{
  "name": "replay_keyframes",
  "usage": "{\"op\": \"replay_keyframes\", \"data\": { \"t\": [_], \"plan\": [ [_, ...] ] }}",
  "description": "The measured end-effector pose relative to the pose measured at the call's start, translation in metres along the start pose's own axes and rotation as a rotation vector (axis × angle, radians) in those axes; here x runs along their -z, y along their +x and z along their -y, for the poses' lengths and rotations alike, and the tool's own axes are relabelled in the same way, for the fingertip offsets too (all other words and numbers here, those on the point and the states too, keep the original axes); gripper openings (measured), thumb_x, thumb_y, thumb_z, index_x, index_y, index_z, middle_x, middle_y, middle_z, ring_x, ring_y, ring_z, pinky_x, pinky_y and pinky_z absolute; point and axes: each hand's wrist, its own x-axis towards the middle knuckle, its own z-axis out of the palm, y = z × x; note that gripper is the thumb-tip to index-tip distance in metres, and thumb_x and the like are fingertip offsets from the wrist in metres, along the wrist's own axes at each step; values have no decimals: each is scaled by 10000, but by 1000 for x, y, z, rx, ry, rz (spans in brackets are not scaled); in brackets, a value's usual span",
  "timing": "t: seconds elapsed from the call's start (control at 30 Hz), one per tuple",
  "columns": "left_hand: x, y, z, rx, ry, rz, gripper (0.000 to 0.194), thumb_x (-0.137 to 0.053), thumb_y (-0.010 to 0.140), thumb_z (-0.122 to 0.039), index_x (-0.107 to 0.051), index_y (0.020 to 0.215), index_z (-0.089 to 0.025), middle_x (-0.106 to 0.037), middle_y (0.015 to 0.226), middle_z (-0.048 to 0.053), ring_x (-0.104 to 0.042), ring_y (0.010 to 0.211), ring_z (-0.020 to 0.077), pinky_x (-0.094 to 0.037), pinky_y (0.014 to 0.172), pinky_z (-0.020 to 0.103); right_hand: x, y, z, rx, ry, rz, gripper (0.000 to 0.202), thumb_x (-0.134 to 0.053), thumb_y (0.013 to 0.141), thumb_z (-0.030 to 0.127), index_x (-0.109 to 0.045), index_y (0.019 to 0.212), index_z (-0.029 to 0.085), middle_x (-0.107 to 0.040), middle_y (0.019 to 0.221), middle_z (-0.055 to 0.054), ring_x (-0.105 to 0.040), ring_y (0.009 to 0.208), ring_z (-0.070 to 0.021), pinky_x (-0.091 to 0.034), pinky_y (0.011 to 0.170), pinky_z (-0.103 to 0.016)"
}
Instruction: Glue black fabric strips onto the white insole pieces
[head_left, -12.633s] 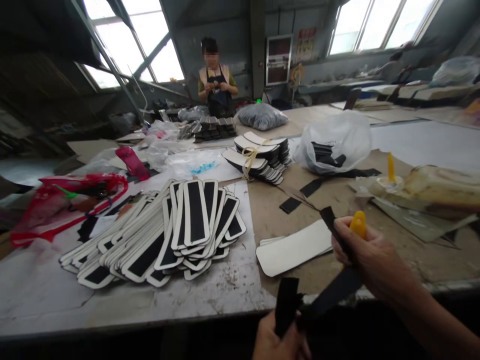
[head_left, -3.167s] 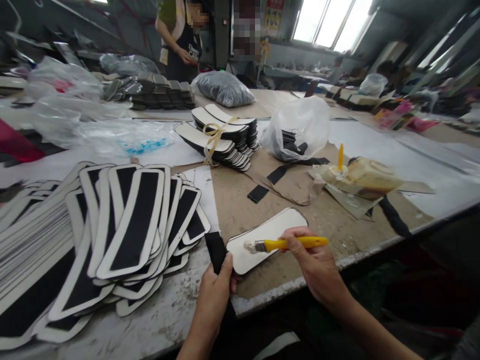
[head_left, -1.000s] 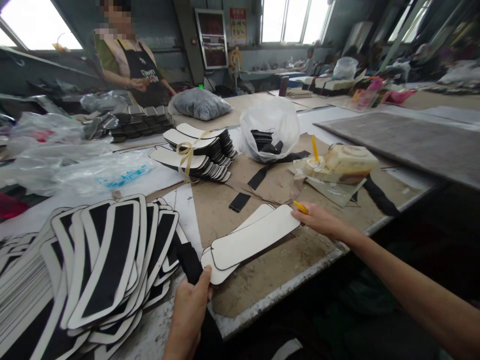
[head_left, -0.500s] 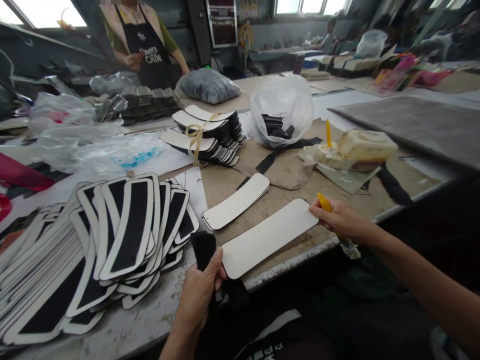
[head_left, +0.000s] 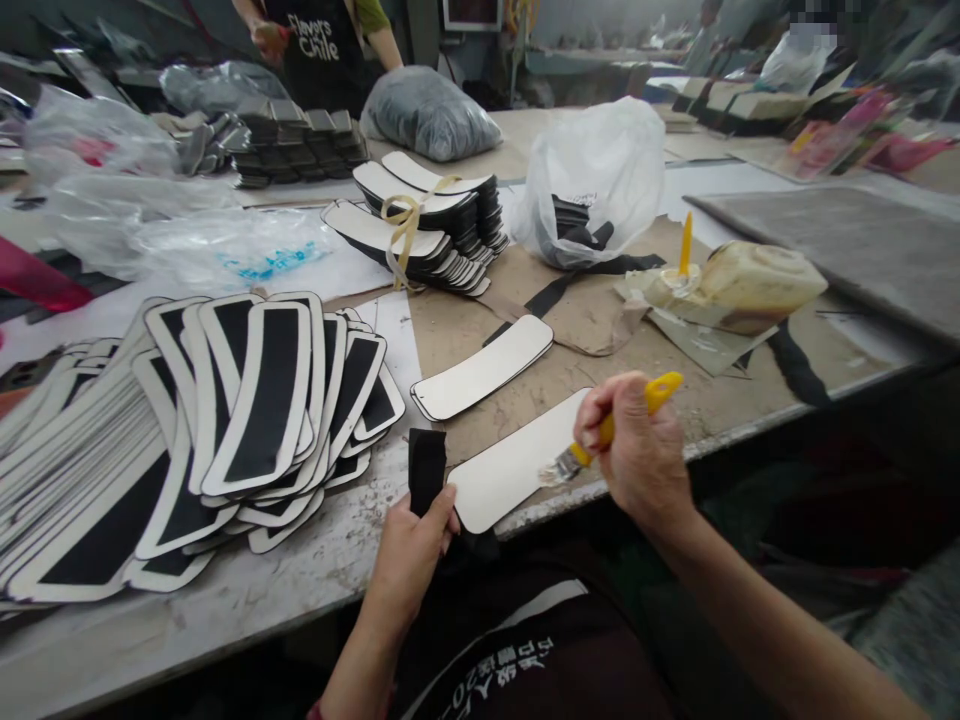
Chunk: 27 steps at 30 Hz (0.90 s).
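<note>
My right hand [head_left: 637, 455] grips a yellow-handled brush [head_left: 600, 438] with its bristles on the near white oblong panel [head_left: 510, 470] at the table's front edge. My left hand [head_left: 412, 545] holds a black fabric strip [head_left: 426, 470] against the panel's left end. A second white panel [head_left: 484, 366] lies a little farther back on the brown paper.
A spread pile of white panels with black strips [head_left: 225, 420] fills the left. Behind stand a tied stack of panels [head_left: 420, 230], a plastic bag of black strips [head_left: 592, 185] and a glue container with a brush in it [head_left: 739, 285]. A person in a black apron [head_left: 322, 40] stands across the table.
My right hand has let go of the panel's far end and turned the brush down onto the panel. The view has dipped lower; my left hand stays at the panel's left end.
</note>
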Motion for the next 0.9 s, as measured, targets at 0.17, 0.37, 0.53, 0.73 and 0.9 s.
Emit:
{"op": "replay_keyframes", "data": {
  "t": [0.17, 0.37, 0.53, 0.73, 0.9],
  "plan": [
    [0, 2, 2, -16, 38, 4, 422, -572, 726, -507, -504, 478, -172, -409, 348, -32, -360, 361, 94, -270, 415, 225, -34, -15, -49, -40, 96, -13, 368, -460, 885, 518, -469, 719, 190, -490, 563, 50, -436, 416, -63, -362, 386, -174],
    [1, 4, 4, -15, 69, 13, 410, -553, 728, -502, -502, 476, -182, -422, 327, -27, -379, 352, 107, -294, 426, 233, 3, 4, -51, 214, -266, -142, 345, -430, 924, 446, -473, 711, 178, -457, 558, 50, -433, 428, -60, -352, 405, -185],
    [2, 5, 5, -3, 83, 22, 434, -547, 729, -533, -510, 478, -180, -429, 330, -24, -375, 361, 106, -292, 435, 234, 30, 22, -46, 398, -479, -132, 312, -405, 942, 407, -460, 734, 182, -473, 623, 40, -435, 446, -63, -369, 435, -209],
    [4, 5, 5, -1, 115, 49, 460, -532, 741, -559, -519, 482, -179, -452, 344, -13, -382, 368, 112, -295, 435, 238, 41, 35, -36, 535, -620, -129, 291, -375, 955, 381, -468, 761, 185, -486, 662, 26, -439, 456, -72, -383, 446, -221],
    [4, 6, 6, 20, 116, 38, 459, -535, 742, -560, -522, 487, -179, -468, 353, -9, -383, 365, 113, -284, 425, 239, 36, 26, -37, 675, -634, 30, 212, -402, 946, 316, -497, 800, 196, -493, 689, 3, -483, 577, -121, -424, 574, -277]
  ]
}}
